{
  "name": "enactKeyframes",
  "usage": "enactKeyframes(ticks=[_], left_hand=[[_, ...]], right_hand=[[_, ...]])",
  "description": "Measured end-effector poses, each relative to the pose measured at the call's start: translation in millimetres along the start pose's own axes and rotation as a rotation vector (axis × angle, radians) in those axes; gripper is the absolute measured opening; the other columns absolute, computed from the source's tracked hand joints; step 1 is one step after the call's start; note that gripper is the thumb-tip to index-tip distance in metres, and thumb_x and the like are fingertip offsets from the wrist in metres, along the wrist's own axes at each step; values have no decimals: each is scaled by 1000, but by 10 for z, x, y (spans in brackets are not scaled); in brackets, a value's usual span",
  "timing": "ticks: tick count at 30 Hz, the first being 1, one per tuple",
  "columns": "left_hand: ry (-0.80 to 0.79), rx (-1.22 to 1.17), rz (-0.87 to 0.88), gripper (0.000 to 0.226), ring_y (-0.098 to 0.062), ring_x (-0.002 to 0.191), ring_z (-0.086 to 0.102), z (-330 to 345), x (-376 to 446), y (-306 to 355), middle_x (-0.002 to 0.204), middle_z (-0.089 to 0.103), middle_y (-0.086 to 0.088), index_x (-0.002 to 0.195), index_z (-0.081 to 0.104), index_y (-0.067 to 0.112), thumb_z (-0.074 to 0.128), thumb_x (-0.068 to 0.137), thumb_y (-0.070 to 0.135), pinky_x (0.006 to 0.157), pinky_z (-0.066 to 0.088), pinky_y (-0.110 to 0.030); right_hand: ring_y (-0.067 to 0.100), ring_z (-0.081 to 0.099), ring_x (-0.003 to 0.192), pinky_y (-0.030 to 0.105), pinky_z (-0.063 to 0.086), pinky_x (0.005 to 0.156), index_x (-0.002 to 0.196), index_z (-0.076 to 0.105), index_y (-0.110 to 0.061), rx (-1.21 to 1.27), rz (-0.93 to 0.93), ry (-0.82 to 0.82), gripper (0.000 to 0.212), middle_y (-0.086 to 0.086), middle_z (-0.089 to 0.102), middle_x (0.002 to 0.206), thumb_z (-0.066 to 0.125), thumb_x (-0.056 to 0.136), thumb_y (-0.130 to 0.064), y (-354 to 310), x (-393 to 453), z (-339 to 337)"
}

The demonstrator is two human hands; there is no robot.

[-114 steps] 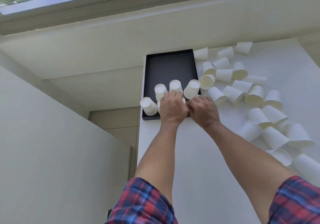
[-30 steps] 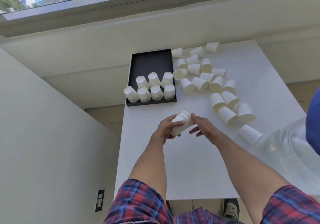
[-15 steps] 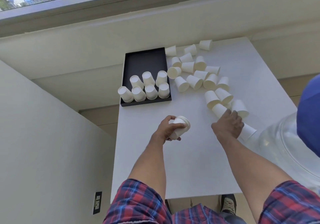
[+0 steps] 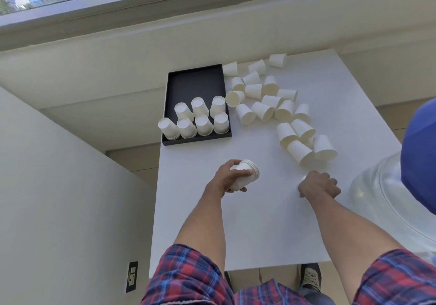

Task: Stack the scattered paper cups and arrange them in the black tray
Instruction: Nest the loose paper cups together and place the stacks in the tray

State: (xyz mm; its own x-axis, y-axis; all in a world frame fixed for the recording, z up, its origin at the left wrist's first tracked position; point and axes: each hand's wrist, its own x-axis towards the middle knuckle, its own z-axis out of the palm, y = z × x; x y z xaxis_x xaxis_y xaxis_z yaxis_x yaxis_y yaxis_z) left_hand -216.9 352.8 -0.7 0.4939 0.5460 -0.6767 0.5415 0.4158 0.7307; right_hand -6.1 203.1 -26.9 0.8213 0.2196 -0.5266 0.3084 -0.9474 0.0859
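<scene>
Left hand (image 4: 230,179) grips nested cup stack (image 4: 245,174) above table near black tray (image 4: 195,85); right hand (image 4: 317,185) curled, cup mostly hidden, grasp unclear; align rims before nesting.

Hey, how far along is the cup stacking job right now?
Partly done. Seven stacks stand upside down in the tray. The left hand holds a started stack; the right hand is curled over a cup that is barely visible. About twenty loose cups remain on the table.
</scene>
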Motion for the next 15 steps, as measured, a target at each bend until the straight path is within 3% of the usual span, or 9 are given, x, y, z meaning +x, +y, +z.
enactKeyframes(ticks=[3,7,9,12,15], left_hand=[[3,2,7,55,-29,76,79,-6,-7,-17,119,72,-1,118,64,39,86,68,40,67,42,-32],[8,30,-15,52,-28,75,79,-58,-38,-28,116,75,-1,121,67,40,86,73,37,60,38,-28],[2,41,-23,49,-29,76,79,-101,-72,-38,110,78,-3,121,69,40,85,75,36,56,34,-27],[-24,58,-27,42,-28,77,79,-175,-137,-42,102,80,-1,116,74,43,83,75,41,56,32,-28],[-61,28,-30,40,-28,74,76,-234,-176,-46,101,79,-5,114,77,41,81,74,45,57,34,-28]], right_hand=[[29,50,120,38,50,89,126,59,-21,76,-193,-74,60,5,59,123,86,73,-30,-73,-62,69],[20,61,108,38,54,88,121,65,-25,519,-538,-224,65,-3,64,118,91,61,-20,-258,-176,68],[17,66,101,37,57,83,111,70,-31,595,-666,-300,59,-8,69,109,90,57,-19,-376,-244,11],[20,68,99,36,57,81,107,73,-30,670,-777,-430,55,-6,72,104,81,55,-14,-537,-338,-57],[26,64,107,39,51,90,114,71,-17,820,-793,-536,58,8,71,112,63,56,-13,-674,-445,-93]])
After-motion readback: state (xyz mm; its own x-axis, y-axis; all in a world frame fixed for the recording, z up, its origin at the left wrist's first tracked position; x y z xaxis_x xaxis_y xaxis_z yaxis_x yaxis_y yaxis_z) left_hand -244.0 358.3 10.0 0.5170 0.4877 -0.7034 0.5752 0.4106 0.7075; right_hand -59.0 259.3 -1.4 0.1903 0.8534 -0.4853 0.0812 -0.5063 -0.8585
